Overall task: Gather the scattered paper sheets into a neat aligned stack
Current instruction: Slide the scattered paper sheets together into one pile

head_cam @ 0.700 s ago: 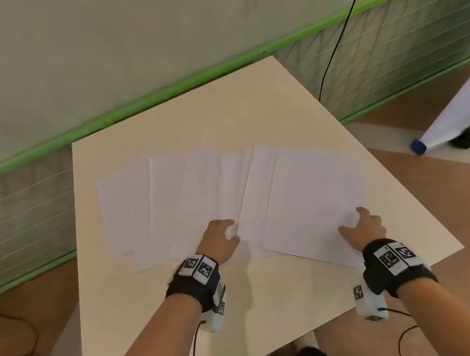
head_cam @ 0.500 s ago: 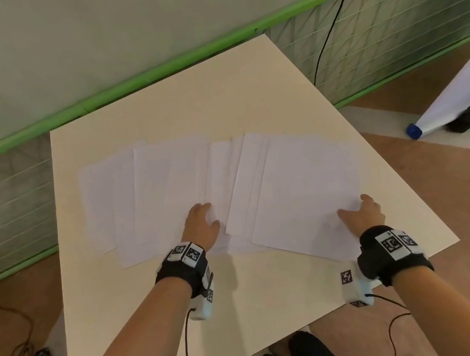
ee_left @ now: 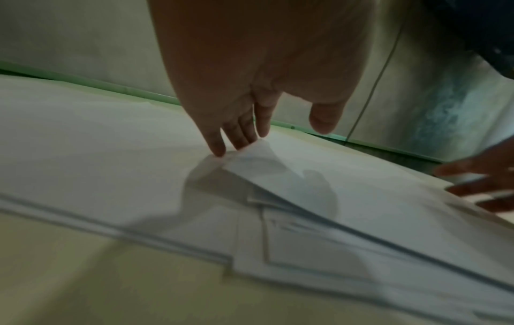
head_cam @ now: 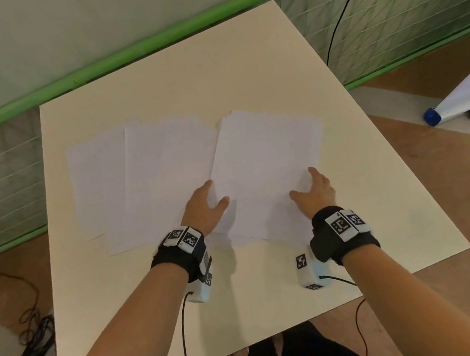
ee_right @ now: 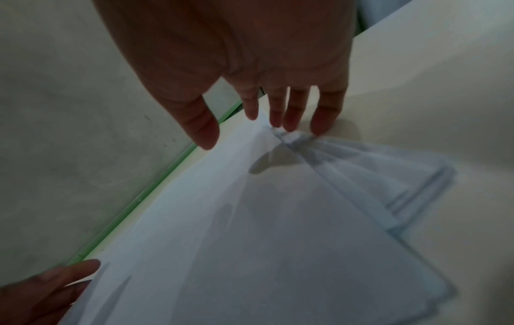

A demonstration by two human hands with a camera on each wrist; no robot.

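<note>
Several white paper sheets lie overlapped on a cream table (head_cam: 210,59). The left sheets (head_cam: 136,180) stay fanned out; the right ones form a loose pile (head_cam: 267,160) lying over them. My left hand (head_cam: 213,194) is at the pile's left edge, straight fingers (ee_left: 219,149) against the slightly raised edge and thumb above the paper. My right hand (head_cam: 304,182) is at the pile's right edge, with straight fingertips (ee_right: 289,127) touching the staggered sheet edges (ee_right: 375,176). Neither hand grips a sheet.
A green rail with mesh (head_cam: 147,47) runs behind the table. A black cable (head_cam: 337,16) hangs at the back right. Cables (head_cam: 30,348) lie on the floor at left, and a white roll with a blue cap (head_cam: 432,116) lies at right. The table's near edge is by my body.
The right-hand sheets have slid left and bunched into one pile over the middle sheets. My two hands have come closer together, one on either side of that pile.
</note>
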